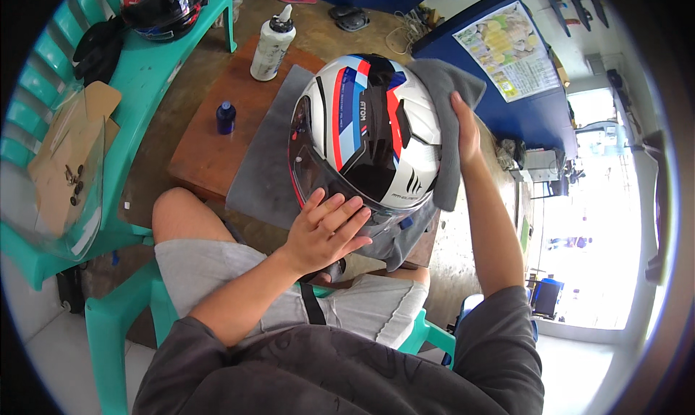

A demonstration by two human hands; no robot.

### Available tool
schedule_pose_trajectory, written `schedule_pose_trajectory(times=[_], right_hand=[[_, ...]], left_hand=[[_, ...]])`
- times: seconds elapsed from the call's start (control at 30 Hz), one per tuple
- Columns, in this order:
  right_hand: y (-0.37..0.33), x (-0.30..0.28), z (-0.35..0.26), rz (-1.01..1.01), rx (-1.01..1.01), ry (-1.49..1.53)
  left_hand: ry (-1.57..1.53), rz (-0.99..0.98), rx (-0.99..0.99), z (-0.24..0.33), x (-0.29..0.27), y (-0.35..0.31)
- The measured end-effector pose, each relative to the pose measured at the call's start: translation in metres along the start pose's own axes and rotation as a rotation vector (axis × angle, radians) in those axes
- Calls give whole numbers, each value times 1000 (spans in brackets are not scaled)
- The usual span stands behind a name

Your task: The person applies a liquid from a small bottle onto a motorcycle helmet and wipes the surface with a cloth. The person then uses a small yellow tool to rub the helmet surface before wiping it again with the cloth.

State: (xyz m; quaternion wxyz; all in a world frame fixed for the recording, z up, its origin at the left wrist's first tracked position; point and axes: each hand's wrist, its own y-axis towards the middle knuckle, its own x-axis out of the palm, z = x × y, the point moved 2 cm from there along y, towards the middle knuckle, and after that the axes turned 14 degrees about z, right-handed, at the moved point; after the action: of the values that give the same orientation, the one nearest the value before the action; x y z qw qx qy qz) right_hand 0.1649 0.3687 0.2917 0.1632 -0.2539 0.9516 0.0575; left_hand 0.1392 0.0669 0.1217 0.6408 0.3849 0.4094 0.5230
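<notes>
A full-face motorcycle helmet (365, 136), white with red, blue and black stripes, rests on a grey cloth over a low wooden table. My left hand (329, 227) lies on the near lower edge of its dark visor, fingers stretched out and slightly apart. Against the helmet's right side my right hand (467, 129) holds a folded grey microfibre cloth (450, 144); the thumb shows on top, while the other fingers are mostly hidden. Left of the helmet stand a small dark blue bottle (226, 118) and a white bottle with a nozzle (274, 47).
The wooden table (192, 151) is in front of my knees. At left, a green plastic bench (163, 68) carries another helmet (165, 10), a clear visor (61, 227), cardboard (87, 144) and small dark parts. A blue counter (499, 60) bearing a poster stands at right.
</notes>
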Motion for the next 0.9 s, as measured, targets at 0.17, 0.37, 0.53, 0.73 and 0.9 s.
schedule_pose_trajectory(times=[0.17, 0.37, 0.53, 0.73, 0.9], right_hand=[[-17, -22, 64, -83, 119, 537], [62, 6, 49, -127, 49, -284], [58, 79, -41, -384, -322, -672], [-64, 140, -83, -511, -922, -1104], [-138, 125, -35, -343, -1431, -967]], left_hand=[[25, -33, 6, 0, -1, -3], [18, -17, 27, -2, 3, -2], [48, -28, 72, -5, 2, -5], [87, -49, 125, -11, 0, -9], [102, -65, 100, -16, -1, -26]])
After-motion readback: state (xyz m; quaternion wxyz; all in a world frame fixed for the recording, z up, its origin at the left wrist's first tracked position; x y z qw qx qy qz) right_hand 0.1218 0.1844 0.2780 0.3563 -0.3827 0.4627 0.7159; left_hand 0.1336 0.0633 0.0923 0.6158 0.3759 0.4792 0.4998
